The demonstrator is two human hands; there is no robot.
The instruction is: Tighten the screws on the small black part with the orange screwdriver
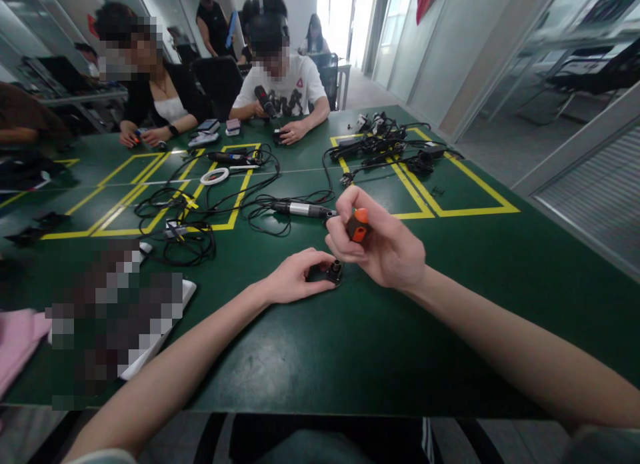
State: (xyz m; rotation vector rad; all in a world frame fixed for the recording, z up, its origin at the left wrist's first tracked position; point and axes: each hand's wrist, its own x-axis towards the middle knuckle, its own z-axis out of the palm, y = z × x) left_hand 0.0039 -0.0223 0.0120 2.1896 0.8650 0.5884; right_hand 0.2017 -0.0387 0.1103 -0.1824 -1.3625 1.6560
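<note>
My left hand (300, 275) rests on the green table, thumb and fingers closed around a small black part (335, 272) with a round post standing up on it. Raised just above and to the right of that part, my right hand (385, 244) is wrapped round a screwdriver (359, 227). Its black and orange handle end faces me, while the shaft is hidden behind my fingers. Beyond the right hand lies a silver and black electric screwdriver (303, 209) with a cable.
Tangled black cables (195, 247) lie at the left, by a white tape ring (215, 176). A heap of cabled black devices (380, 141) is at the back right. A white-edged flat object (175, 321), partly blurred, lies near left. Across the table, a person (285, 84) handles a tool.
</note>
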